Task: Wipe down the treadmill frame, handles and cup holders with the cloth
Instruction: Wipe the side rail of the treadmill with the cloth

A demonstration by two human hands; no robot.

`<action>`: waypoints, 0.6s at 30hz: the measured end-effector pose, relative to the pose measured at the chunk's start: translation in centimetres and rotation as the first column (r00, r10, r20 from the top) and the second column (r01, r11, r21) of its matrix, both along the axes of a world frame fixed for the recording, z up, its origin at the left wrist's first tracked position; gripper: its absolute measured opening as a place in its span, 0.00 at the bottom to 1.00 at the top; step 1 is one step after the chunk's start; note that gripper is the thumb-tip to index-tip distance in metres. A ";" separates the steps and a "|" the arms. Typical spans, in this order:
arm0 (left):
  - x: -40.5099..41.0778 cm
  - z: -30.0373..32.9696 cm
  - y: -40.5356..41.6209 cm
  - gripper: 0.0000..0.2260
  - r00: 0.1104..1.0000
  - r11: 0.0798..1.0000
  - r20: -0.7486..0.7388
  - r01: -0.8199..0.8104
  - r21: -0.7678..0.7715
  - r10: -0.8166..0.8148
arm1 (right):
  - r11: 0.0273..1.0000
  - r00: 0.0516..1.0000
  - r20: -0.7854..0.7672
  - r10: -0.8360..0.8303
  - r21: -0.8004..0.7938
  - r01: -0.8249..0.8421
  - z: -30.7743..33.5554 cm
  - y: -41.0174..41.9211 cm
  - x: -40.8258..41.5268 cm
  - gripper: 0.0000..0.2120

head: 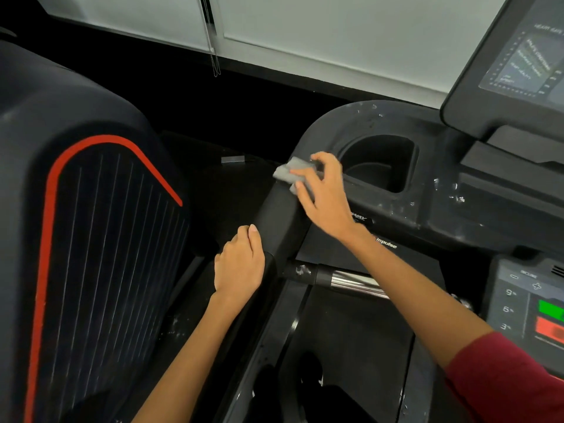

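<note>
Up at the left handrail: the person is pressing a small folded grey cloth onto the top end of the matte black padded side rail, right where it is meeting the console tray.
Right hand: the right hand is lying over the cloth with fingers fairly straight and a little spread, holding it flat against the rail rather than bunching it up.
Left hand: the left hand is curling over the lower end of that same rail, thumb up on top, gripping it, probably for balance.
Cup holder: the deep black plastic cup holder is sitting just beside the cloth, and the cloth isn't reaching into it.
Looking done: honestly not much to go on; the stretch of rail between the two hands is looking clean and even.
Looking not done: the black console tray around the cup holder is showing loads of pale specks and smears, and the short black and chrome crossbar handle is carrying a whitish smudge near its joint.
Can't tell: the other side of the machine is sitting out of view.
Progress guess: the job is looking early-ish, with the rail being worked on and the tray, cup holder and crossbar handle seemingly waiting their turn.
</note>
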State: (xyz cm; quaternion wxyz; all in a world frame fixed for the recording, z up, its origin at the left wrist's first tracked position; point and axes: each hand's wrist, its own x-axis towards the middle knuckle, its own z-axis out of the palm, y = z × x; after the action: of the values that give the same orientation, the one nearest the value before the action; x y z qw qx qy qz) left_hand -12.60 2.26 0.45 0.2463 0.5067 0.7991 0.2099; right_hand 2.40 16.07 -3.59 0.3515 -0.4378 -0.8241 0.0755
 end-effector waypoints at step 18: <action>0.2 0.0 0.4 0.18 0.998 1.000 -0.061 -0.018 0.007 0.018 | 0.994 0.997 0.055 -0.055 -0.091 0.059 1.5 7.0 -5.1 0.13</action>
State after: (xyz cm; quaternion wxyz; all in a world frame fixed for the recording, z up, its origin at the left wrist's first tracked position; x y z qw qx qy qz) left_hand -12.38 2.66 0.46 0.2181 0.5064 0.8101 0.1991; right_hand -2.66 23.02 -2.10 0.3110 -0.4788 -0.8159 0.0918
